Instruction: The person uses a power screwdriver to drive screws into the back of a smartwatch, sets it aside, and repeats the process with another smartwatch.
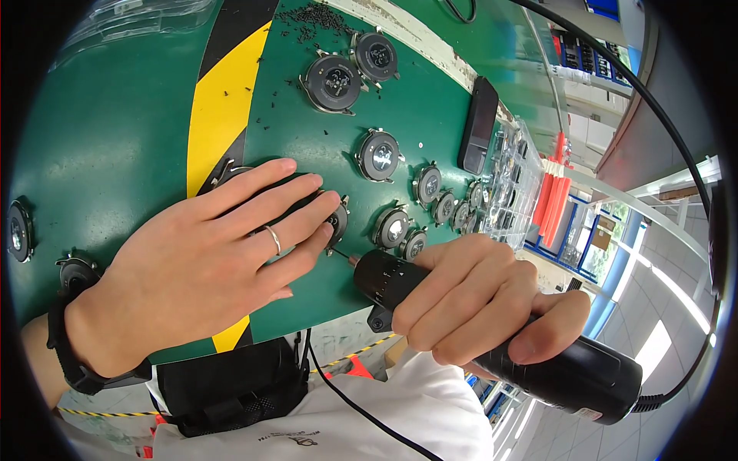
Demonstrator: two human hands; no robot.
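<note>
My left hand (223, 238) lies spread and palm down over the green mat, a ring on one finger. Its fingertips rest on a round watch case (338, 220), partly covering it. Another watch case (231, 173) shows partly beyond the fingers, and one more watch case (77, 270) sits beside the wrist. My right hand (477, 300) is wrapped round a black corded electric screwdriver (384, 280). The thin bit points left at the near edge of the case under my left fingertips; whether it touches a screw is too small to tell.
Several watch cases (380, 155) stand across the green mat (300, 146). Small black screws (311, 19) lie heaped at the far edge, some scattered. A black phone (478, 127) and a clear plastic tray (511, 180) are on the right. A yellow-black stripe (223, 100) crosses the mat.
</note>
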